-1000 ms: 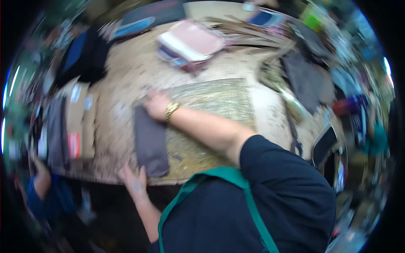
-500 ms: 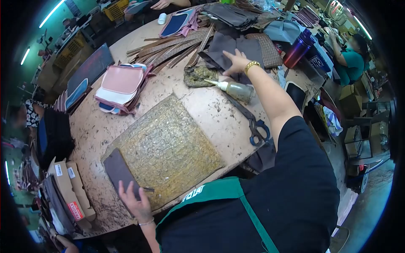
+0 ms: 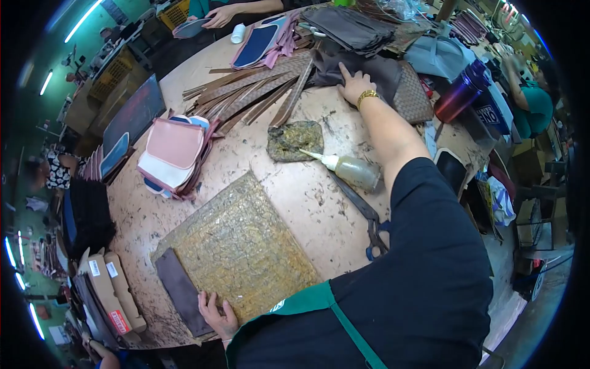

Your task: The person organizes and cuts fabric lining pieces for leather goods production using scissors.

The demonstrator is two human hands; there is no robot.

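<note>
My left hand (image 3: 218,313) rests with fingers apart at the lower edge of a glue-stained square board (image 3: 236,246), beside a dark brown strip (image 3: 179,289) lying on the board's left side. Farther away, my right hand (image 3: 358,87) reaches onto dark folded material (image 3: 386,72), fingers spread and touching it. A glue bottle (image 3: 356,172) lies on its side, its nozzle over a crusted pad (image 3: 295,140). Below the bottle are large scissors (image 3: 362,212), partly hidden by my sleeve.
Stacked pink and white pieces (image 3: 175,150) are at left, long brown strips (image 3: 264,86) behind. A purple-red bottle (image 3: 460,92) stands at right. Cardboard boxes (image 3: 117,295) sit at the lower left edge. Another person's hand (image 3: 221,16) is at the far side.
My right hand has shifted farther up over the dark material, which is now bunched farther back. My left hand has moved slightly right and down. The whole view has shifted.
</note>
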